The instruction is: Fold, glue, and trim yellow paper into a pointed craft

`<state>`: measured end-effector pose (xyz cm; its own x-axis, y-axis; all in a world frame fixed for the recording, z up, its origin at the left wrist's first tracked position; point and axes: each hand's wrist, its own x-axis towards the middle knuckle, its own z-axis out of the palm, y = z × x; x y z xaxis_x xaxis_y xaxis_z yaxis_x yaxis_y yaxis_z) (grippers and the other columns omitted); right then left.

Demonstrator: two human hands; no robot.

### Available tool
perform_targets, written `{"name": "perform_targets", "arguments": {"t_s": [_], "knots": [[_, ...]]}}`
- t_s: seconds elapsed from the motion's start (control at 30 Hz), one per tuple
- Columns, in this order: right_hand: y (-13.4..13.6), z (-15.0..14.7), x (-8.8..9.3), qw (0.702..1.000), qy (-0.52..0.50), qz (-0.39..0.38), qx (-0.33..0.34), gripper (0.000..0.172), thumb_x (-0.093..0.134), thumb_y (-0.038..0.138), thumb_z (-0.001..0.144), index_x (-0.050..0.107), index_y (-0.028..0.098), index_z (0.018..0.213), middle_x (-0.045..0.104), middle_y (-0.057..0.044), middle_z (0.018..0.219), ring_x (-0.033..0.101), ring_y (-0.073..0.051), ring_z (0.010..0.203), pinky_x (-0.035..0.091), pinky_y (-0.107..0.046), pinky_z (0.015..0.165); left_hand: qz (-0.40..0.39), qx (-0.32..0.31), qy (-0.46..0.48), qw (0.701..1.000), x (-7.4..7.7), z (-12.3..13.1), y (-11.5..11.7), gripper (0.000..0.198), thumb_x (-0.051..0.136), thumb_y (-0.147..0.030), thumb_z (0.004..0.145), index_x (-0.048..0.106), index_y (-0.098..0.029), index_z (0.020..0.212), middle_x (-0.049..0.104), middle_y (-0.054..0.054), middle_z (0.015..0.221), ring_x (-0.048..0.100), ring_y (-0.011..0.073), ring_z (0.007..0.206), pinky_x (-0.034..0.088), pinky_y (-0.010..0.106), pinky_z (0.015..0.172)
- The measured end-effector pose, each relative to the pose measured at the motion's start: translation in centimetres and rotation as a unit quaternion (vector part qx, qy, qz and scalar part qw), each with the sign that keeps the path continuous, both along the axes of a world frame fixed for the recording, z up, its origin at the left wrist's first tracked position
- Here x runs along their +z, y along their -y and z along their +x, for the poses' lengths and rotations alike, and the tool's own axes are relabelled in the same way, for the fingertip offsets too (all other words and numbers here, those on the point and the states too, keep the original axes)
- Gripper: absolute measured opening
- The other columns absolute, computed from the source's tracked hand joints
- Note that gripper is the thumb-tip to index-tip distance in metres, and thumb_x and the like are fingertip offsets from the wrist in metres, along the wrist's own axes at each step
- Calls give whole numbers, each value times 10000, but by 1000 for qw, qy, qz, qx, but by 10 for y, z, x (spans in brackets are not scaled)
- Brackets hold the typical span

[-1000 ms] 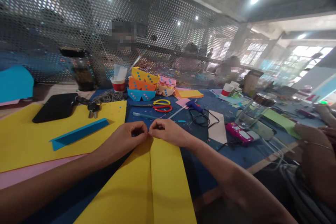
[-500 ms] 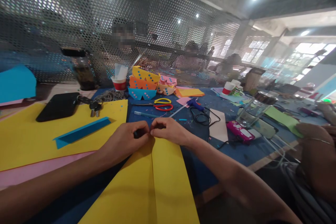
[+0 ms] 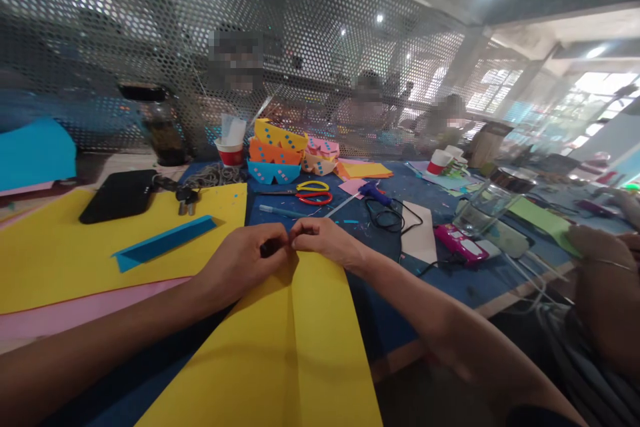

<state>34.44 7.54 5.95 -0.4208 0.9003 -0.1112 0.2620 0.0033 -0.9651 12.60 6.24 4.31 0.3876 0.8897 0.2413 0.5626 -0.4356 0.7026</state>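
A long yellow paper sheet [image 3: 280,347] with a lengthwise centre crease lies on the blue table in front of me. My left hand [image 3: 245,260] and my right hand [image 3: 325,240] meet at its far end, fingers curled and pinching the sheet's top edge on either side of the crease. The fingertips of both hands touch each other.
Left: large yellow sheet [image 3: 65,247] over pink paper, folded blue strip [image 3: 163,241], black phone [image 3: 117,195], keys. Behind: scissors [image 3: 313,192], pen, paper crafts [image 3: 275,153], red cup, glue gun [image 3: 374,192] with cord, glass jar [image 3: 480,210], pink device. Another person's hand [image 3: 597,253] at right. Mesh screen behind.
Both hands stay pinched at the sheet's top. The sheet's far end has lifted slightly and the crease has opened flatter. The view shifted a little.
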Motion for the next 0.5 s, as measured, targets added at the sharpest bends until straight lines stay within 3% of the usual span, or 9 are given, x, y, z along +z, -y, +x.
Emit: {"name": "perform_targets", "arguments": {"t_s": [0.27,0.5], "knots": [[0,-1,-2,1000,5,18,12,86,763,166,892,710,217,848,656,55,810,574,-157,813,433,-281,795,-14,-8,4,1000,1,-1,-1,323,587,-536,850,751,-264,794,783,6,744,709,242,721,463,331,678],[-2,-1,-5,998,16,55,27,103,762,173,896,692,218,835,665,49,823,595,-159,828,457,-288,818,-21,-18,7,1000,4,0,-3,319,582,-538,834,708,-264,729,692,-17,664,619,209,653,424,317,613]]}}
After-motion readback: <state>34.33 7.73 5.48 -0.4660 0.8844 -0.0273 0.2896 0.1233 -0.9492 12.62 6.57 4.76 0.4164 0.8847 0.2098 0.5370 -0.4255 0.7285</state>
